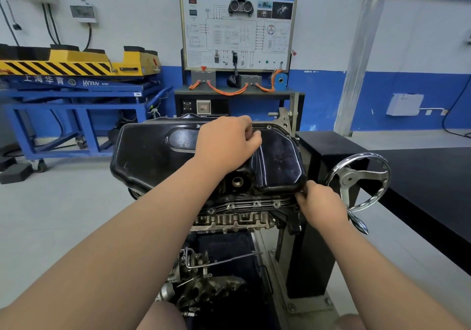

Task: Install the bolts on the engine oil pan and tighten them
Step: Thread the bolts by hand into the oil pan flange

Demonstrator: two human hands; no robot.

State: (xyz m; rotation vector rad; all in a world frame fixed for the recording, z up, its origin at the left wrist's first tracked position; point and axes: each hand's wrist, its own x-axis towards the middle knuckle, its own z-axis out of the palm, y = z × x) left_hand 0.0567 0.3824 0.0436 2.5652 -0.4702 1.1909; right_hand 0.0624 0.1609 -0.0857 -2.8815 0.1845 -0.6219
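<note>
Oil pan (158, 156) sits on top of the engine (237, 217). My left hand (224, 143) curls its fingers at the pan's far edge; I cannot tell what they hold. My right hand (321, 204) pinches a small bolt (302, 191) at the near right corner, beside the handwheel (356, 179).

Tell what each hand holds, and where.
The left hand curls at the oil pan's far rim; its hold is hidden. The right hand pinches a dark piece, probably a bolt, at the near right corner.
</note>
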